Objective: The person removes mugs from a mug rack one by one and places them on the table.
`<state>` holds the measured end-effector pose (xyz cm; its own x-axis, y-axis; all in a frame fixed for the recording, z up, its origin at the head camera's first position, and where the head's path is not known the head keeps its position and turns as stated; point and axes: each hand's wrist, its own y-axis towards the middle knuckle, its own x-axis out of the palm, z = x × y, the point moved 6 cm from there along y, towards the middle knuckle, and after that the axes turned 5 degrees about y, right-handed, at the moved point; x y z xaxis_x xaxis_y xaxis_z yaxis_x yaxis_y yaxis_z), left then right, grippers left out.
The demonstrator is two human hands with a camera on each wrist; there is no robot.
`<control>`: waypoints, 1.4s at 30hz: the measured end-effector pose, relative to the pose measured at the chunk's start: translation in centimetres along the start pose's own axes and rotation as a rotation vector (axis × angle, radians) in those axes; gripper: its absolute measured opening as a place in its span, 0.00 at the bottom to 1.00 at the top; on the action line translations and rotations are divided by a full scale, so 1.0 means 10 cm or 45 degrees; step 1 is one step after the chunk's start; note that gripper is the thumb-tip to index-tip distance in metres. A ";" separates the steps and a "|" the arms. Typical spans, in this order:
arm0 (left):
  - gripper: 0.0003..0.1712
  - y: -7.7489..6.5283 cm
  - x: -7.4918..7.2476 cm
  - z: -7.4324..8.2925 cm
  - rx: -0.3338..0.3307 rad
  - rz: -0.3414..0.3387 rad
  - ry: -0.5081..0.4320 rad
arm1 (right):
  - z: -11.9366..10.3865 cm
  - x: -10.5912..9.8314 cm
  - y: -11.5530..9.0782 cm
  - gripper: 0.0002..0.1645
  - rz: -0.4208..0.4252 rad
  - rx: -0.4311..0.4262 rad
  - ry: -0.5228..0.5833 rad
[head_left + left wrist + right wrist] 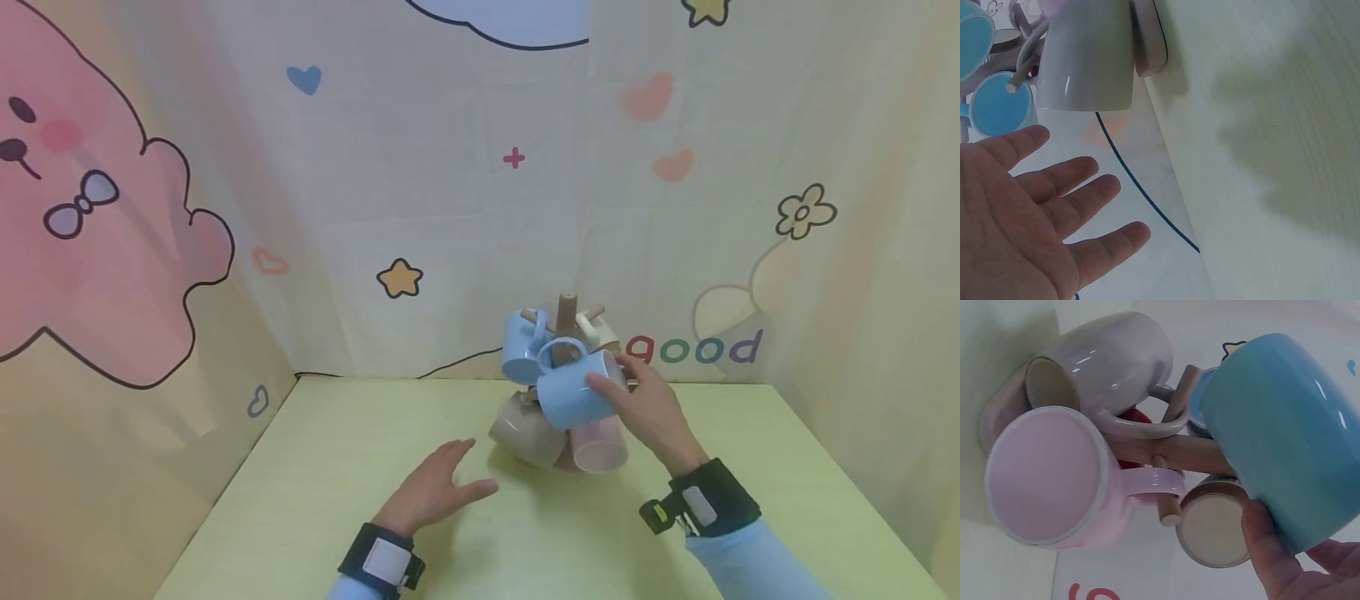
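Observation:
My right hand (658, 418) pinches a light blue mug (573, 393) near its rim end, thumb on one side and fingers round the other. The mug lies tilted sideways in front of a wooden mug tree (567, 315), its handle pointing up. A second blue mug (519, 350) and a cream mug (598, 332) hang from upper pegs. Below them hang a grey mug (525, 429) and a pink mug (598, 447), handles on pegs in the right wrist view. My left hand (433, 490) holds nothing, fingers spread, left of the tree and near the grey mug (1088, 59).
The tree's round base (999, 419) sits on a pale yellow-green table (315, 467), mostly hidden by the mugs. A printed cloth backdrop (450, 183) hangs behind the table and continues along both sides.

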<state>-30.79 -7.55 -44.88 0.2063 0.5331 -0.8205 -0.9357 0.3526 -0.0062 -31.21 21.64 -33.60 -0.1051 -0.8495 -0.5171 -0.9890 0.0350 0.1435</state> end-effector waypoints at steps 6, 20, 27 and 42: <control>0.51 -0.04 -0.06 0.06 0.017 0.014 0.006 | -0.13 0.02 -0.09 0.45 0.001 -0.093 -0.040; 0.49 -0.12 -0.27 0.30 0.136 0.036 -0.030 | -0.24 0.18 -0.27 0.43 -0.091 -0.235 -0.182; 0.50 -0.14 -0.31 0.42 0.177 0.007 -0.053 | -0.28 0.34 -0.39 0.42 -0.178 -0.273 -0.212; 0.34 -0.22 -0.25 0.64 0.224 -0.117 -0.021 | -0.29 0.73 -0.57 0.40 -0.345 -0.413 -0.300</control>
<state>-27.37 -4.71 -39.18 0.2943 0.5048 -0.8115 -0.8486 0.5287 0.0211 -26.05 13.73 -35.72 0.0943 -0.6616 -0.7439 -0.9047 -0.3689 0.2133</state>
